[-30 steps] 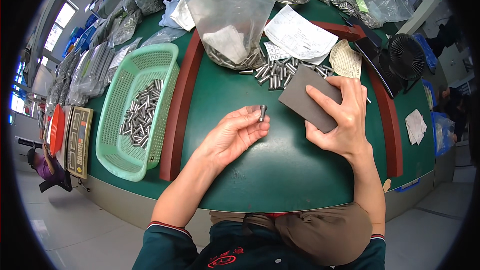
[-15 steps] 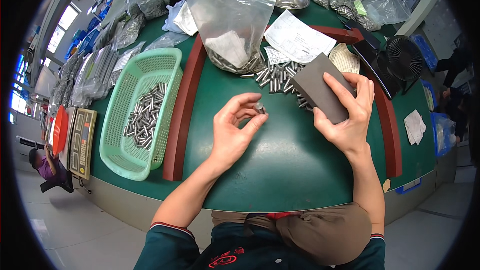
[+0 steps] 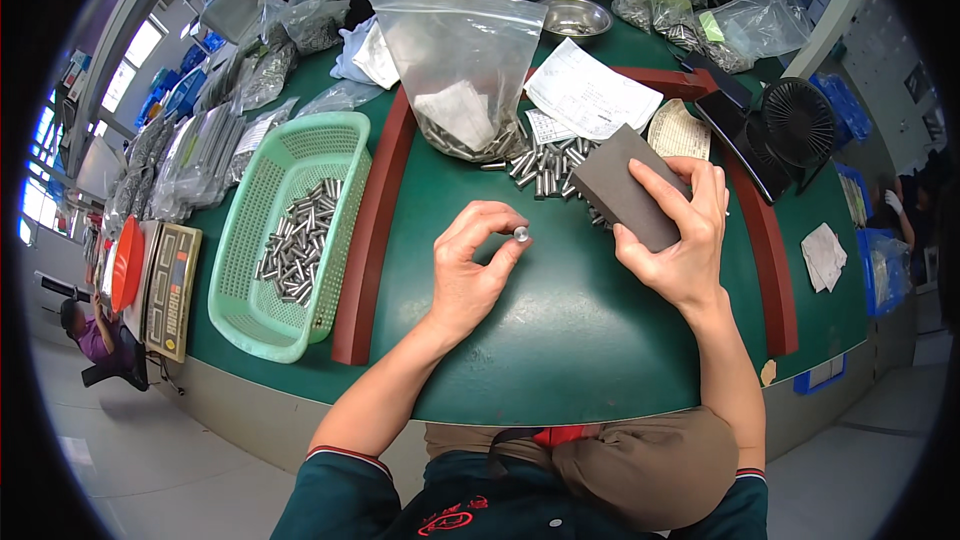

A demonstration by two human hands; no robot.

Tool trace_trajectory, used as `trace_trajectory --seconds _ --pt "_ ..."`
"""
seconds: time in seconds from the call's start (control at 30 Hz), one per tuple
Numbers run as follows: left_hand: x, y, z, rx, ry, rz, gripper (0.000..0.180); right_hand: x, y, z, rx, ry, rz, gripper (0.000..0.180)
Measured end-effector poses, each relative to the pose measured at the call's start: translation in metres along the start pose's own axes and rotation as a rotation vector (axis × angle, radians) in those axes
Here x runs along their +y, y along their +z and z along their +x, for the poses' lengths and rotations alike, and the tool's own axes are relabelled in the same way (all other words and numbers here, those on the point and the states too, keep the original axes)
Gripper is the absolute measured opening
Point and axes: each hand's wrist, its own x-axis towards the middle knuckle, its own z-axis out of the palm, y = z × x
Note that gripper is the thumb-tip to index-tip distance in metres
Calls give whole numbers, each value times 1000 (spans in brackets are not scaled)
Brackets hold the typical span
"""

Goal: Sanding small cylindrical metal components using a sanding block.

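Note:
Between the thumb and fingertips of my left hand (image 3: pixel 472 268) is a small metal pin (image 3: pixel 521 234), its round end face showing. My right hand (image 3: pixel 685 230) is wrapped round a dark grey rectangular block (image 3: pixel 628 186), which looks like an abrasive sponge and is held tilted above the table. Under and behind the block lies a loose pile of similar metal pins (image 3: pixel 545 172), partly covered by it. More pins (image 3: pixel 303 240) lie in a light green plastic basket (image 3: pixel 236 240) to my left.
A clear zip bag (image 3: pixel 455 50) of pins stands behind the pile, beside paper sheets (image 3: pixel 590 90). Dark red rails (image 3: pixel 372 240) frame the green table (image 3: pixel 560 350). A black fan (image 3: pixel 797 122) and phone-like device (image 3: pixel 740 140) are at right; a scale (image 3: pixel 172 290) stands at far left.
The pin in my left hand has turned so its round end shows, and the fingers have closed more around it. My right hand with the block has shifted slightly left and down.

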Motion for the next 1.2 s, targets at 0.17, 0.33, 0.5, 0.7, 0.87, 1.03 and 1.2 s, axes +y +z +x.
trace_trajectory --seconds 0.17,0.33,0.5,0.7,0.87,1.03,1.2 --pt "-1 -1 0 9 -10 -2 17 -17 -3 1 -72 -78 82 63" --pt "1 -1 0 -6 9 -41 15 -28 5 -3 -150 -175 241 58" --pt "16 -9 3 42 90 45 15 14 -8 6 144 119 -137 52" --pt "66 -61 -3 144 284 709 27 57 -36 10 468 287 -77 48" --pt "54 -145 -28 249 -16 906 38 62 -43 15 552 345 29 47" --pt "51 -176 -27 239 -263 1035 42 65 -44 10 537 303 15 44" --pt "60 -100 0 100 39 1049 32 68 -45 9 559 293 13 43"
